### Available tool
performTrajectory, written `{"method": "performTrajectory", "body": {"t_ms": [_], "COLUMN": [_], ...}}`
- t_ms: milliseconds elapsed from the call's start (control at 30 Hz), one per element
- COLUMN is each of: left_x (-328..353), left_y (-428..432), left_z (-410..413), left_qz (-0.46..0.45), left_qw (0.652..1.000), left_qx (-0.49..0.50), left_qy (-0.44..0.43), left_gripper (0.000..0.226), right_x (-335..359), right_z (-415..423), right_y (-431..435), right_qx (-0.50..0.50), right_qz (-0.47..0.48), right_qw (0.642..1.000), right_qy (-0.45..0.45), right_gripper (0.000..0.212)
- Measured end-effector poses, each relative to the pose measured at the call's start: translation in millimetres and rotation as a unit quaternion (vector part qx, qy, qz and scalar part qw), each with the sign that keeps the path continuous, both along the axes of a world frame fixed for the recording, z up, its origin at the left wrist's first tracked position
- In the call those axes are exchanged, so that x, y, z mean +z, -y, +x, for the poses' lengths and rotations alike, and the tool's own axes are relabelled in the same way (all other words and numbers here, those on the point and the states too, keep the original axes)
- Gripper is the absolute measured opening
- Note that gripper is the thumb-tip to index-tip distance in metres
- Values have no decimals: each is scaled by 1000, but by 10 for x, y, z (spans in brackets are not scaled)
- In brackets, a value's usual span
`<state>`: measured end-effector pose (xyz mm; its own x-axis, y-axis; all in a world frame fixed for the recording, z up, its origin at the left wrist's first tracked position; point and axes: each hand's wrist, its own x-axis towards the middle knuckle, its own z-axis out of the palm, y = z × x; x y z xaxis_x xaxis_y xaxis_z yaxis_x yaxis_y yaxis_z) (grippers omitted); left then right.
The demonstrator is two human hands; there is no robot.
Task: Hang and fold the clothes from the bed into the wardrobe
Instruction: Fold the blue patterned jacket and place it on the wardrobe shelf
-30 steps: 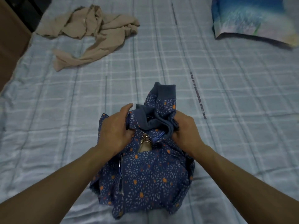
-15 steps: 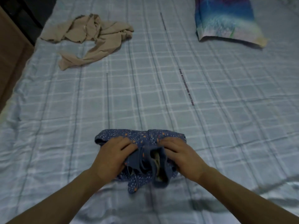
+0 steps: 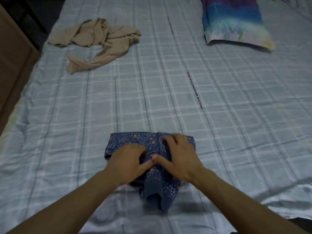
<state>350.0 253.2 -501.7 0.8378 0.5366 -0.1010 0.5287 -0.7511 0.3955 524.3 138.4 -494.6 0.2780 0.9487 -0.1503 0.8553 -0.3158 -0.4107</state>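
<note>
1. Navy printed garment (image 3: pixel 152 181), flecked white with small orange dots, lies as a compact folded bundle on the near middle of the bed sheet (image 3: pixel 168 107). Its far edge is straight. Its near end is bunched into plain dark folds that sag toward me.
2. Left hand (image 3: pixel 128 159) rests on the left half of the bundle. The thumb is stretched out to the right and the fingers are bent down onto the cloth, with the tips blurred. I cannot tell whether they pinch fabric or only press.
3. Right hand (image 3: pixel 180 157) lies on the right half with its fingers spread and fairly straight, pressing the cloth flat. Nothing is curled round it. The thumb points left and its tip touches the left thumb over the middle of the bundle.
4. Bed sheet: pale blue-grey check with white and dark lines. It looks thin and woven and is creased all over. A strip of dark printed lettering (image 3: pixel 195 91) runs diagonally right of centre, too small for me to read.
5. Beige garment (image 3: pixel 104 39) is thin and limp, crumpled in a loose heap at far left, with one strip trailing nearer. It is well apart from the bundle.
6. Pillow (image 3: pixel 234 22) at far right has a smooth case in a blue, purple and pale print, and a soft rectangular shape.
7. Brown wooden panel (image 3: pixel 11 68) stands along the left side of the bed, flat and matte.
</note>
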Motion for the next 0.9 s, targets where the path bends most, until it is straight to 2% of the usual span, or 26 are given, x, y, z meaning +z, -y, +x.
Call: {"method": "performTrajectory", "body": {"t_ms": [33,133,233,467,667,833,900], "left_x": [-43,-225,-465,-821,-837,-557,-391], "left_y": [16,-13,-80,-68,-156,-255,-378], "left_z": [20,27,9,31,98,194,264], "left_qz": [39,77,53,7,-21,-78,-131], "left_qw": [999,994,990,986,979,966,963], "left_qx": [-15,-65,-87,-82,-92,-98,-79], "left_qy": [4,-40,-98,-142,-178,-225,-220], "left_gripper": [55,107,125,125,126,128,122], "right_x": [-91,-387,-583,-827,-919,-594,-388], "right_z": [-54,-79,-55,-35,-32,68,171], "right_y": [1,67,136,76,12,-75,-194], "right_qx": [12,33,36,58,57,64,56], "right_qz": [-14,-48,-57,-85,-98,-139,-145], "right_qw": [999,996,994,990,990,988,987], "right_qy": [37,72,88,95,80,-4,-49], "right_gripper": [94,101,102,97,96,103,93]}}
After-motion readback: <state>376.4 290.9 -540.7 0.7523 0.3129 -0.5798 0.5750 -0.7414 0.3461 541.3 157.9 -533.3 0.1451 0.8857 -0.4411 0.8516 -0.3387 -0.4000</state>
